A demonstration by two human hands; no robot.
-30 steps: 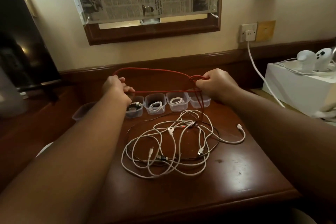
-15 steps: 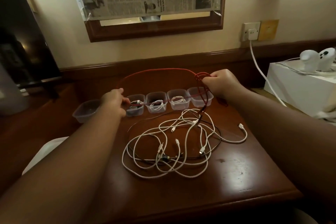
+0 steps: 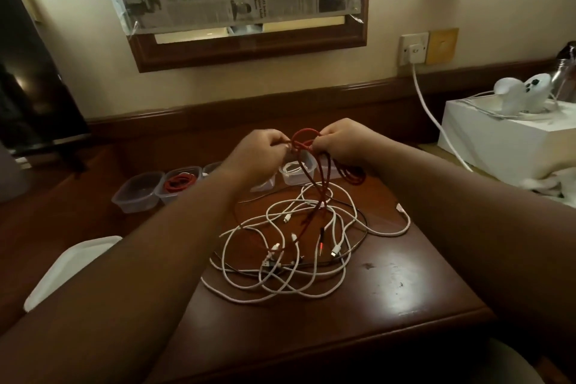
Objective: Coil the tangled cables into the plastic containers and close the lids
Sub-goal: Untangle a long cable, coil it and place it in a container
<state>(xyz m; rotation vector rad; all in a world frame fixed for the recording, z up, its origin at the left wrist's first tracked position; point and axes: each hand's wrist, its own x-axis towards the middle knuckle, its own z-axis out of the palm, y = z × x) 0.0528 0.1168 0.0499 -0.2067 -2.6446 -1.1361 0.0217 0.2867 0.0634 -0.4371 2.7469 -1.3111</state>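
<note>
Both hands' grips, left hand and right hand, now close together, pinching the red cable.

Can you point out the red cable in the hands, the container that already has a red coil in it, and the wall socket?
Red cable [image 3: 307, 137]: head view, on the loop between the two hands.
Container [image 3: 162, 195]: head view, on its near wall below the coil.
Wall socket [image 3: 414, 49]: head view, on its white faceplate.

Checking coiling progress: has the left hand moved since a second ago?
Yes. The left hand has moved right along the row of containers, meeting the right hand at the red cable.
</note>
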